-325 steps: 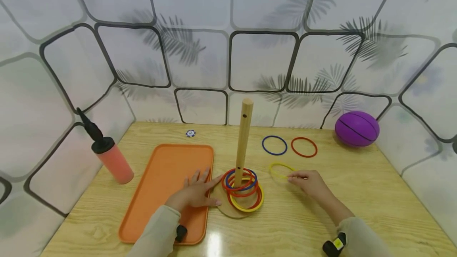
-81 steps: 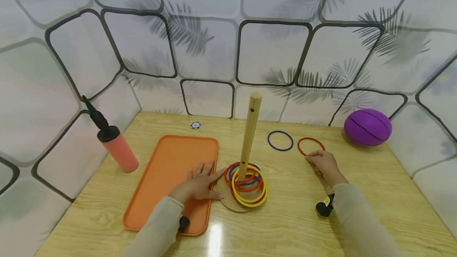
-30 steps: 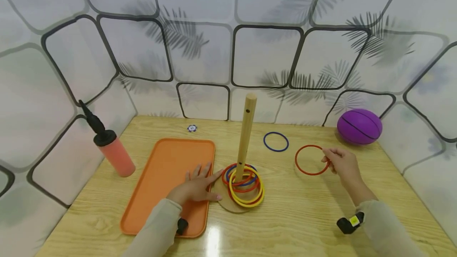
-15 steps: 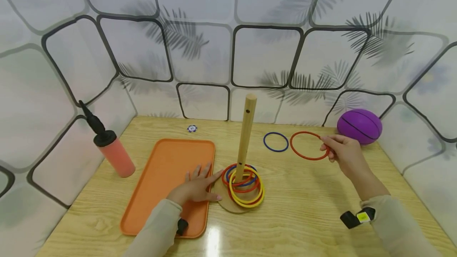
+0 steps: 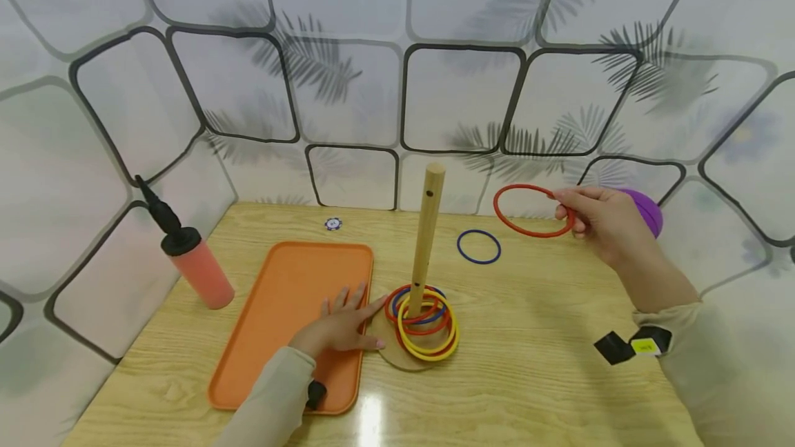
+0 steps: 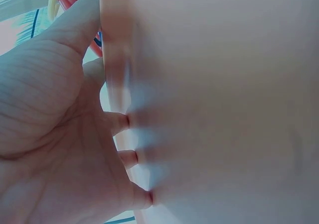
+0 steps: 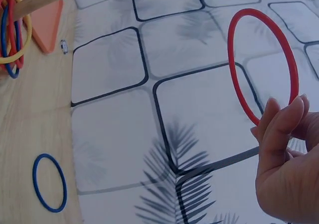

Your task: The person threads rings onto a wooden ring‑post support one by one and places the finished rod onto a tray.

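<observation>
My right hand (image 5: pixel 611 226) pinches a red ring (image 5: pixel 528 233) by its right side, raised above the table's far right part. The right wrist view shows the same red ring (image 7: pixel 231 50) between thumb and fingers. With fingers spread, my left hand (image 5: pixel 338 326) lies across the orange tray's right edge, its thumb and forefinger reaching the round wooden base (image 5: pixel 397 357). From that base rises a wooden post (image 5: pixel 427 240). Several red, blue and yellow rings (image 5: pixel 456 333) lie around its foot, some leaning. A blue ring (image 5: pixel 479 263) lies flat on the table behind the post to the right.
The orange tray (image 5: pixel 279 281) lies left of the post. Further left stands a pink hand pump (image 5: pixel 201 271) with a black top. A poker chip (image 5: pixel 333 224) sits near the back edge. A purple ball (image 5: pixel 649 212) is partly hidden behind my right hand.
Earlier my right hand held a yellow ring, which now leans at the post. It then picked up the red ring from the table and has lifted it higher. My left hand stays put.
</observation>
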Demonstrator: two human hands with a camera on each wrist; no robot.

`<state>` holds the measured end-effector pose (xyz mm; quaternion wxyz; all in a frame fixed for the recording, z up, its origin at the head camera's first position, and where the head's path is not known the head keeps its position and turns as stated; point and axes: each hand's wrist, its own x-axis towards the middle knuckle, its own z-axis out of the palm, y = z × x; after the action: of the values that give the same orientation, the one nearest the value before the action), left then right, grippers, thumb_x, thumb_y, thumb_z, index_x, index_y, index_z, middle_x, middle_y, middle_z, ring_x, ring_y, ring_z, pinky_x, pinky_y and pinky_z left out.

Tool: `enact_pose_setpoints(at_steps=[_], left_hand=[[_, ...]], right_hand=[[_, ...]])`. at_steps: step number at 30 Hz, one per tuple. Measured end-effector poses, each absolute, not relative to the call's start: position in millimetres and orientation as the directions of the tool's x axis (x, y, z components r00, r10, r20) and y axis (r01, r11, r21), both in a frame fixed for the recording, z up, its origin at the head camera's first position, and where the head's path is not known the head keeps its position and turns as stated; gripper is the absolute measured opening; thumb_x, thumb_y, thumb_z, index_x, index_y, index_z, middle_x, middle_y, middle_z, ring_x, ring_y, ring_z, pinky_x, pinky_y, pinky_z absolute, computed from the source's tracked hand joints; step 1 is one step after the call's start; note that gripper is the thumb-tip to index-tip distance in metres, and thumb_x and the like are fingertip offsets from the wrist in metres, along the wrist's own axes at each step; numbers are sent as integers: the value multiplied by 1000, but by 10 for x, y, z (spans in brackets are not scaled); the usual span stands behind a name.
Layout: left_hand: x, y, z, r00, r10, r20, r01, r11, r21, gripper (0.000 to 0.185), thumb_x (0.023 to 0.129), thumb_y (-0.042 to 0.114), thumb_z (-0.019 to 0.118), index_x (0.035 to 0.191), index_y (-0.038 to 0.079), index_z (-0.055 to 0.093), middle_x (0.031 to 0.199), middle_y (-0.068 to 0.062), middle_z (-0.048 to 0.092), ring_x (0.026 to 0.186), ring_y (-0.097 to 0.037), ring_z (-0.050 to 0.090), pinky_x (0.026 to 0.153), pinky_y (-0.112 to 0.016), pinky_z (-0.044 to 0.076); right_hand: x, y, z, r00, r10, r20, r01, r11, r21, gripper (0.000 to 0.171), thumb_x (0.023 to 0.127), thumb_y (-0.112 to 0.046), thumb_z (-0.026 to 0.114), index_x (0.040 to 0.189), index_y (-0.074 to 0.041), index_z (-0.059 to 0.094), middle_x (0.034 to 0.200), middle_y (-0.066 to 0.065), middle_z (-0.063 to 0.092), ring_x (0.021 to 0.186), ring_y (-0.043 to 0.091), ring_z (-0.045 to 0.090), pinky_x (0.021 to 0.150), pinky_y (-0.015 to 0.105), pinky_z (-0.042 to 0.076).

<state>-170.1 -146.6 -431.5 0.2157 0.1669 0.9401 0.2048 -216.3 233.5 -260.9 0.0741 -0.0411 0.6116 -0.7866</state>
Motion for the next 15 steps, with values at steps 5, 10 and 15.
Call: enact_pose_setpoints(at_steps=[5, 10, 15], left_hand=[[-1710, -1472, -4333, -851, 403, -338, 226, 861, 456, 78, 86, 51, 63, 151, 31, 25, 158, -17, -1, 141, -46, -4, 105, -68, -2], [-1709, -1473, -4339, -850, 399, -344, 220, 862, 456, 77, 85, 51, 63, 151, 32, 26, 158, -17, 0, 141, -45, -5, 105, -68, -1], [-1706, -1474, -4345, -851, 400, -341, 222, 861, 457, 77, 85, 52, 63, 151, 32, 26, 158, -17, 0, 141, -44, -5, 105, -68, -1]], right_hand=[[-2177, 2200, -2332, -976, -216, -19, 77, -266, -961, 14, 91, -6, 62, 83, -3, 73, 63, 7, 64, 42, 7, 49, 40, 17, 40], [-2167, 2035, -2080, -968, -252, 11, 50, -235, -971, 13, 90, -10, 65, 87, -1, 73, 63, 7, 63, 42, 8, 47, 41, 17, 38], [-2135, 1855, -1877, -951, -309, 19, 63, -253, -965, 12, 89, -9, 66, 88, 2, 71, 63, 8, 63, 43, 8, 47, 41, 17, 37]])
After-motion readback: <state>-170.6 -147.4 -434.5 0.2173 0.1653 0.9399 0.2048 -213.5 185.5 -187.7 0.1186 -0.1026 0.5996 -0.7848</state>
